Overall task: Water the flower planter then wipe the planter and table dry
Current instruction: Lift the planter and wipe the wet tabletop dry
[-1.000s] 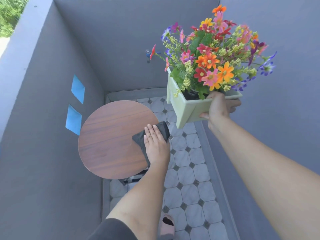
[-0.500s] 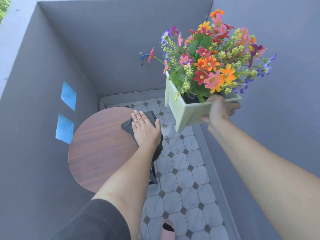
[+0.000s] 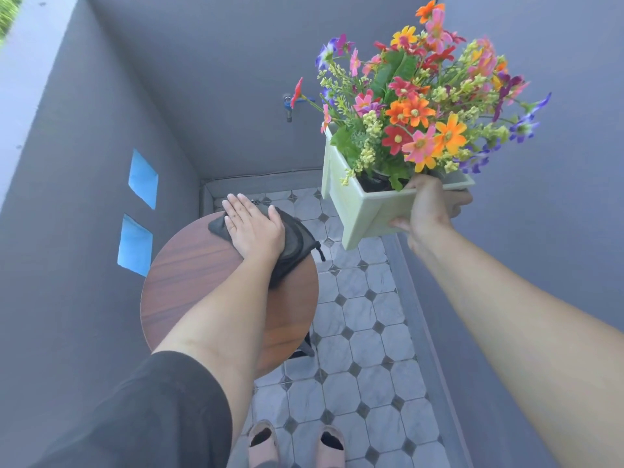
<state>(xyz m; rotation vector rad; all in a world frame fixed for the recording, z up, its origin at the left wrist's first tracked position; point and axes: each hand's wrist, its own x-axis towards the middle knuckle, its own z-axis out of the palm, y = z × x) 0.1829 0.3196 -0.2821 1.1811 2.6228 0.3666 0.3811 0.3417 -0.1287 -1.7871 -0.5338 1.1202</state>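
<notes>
green planter (image 3: 361, 211) held aloft, cloth (image 3: 293, 241) on table (image 3: 189, 282)

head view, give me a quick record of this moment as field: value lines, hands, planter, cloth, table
left hand: left hand flat, palm down on the dark cloth
right hand: right hand grips the near rim of the planter
planter: pale green, full of mixed flowers, held in the air, off the table, tilted
cloth: pressed onto the far edge of the round wooden table
table top: bare apart from the cloth and hand
background: tap on the grey wall, tiled floor
</notes>
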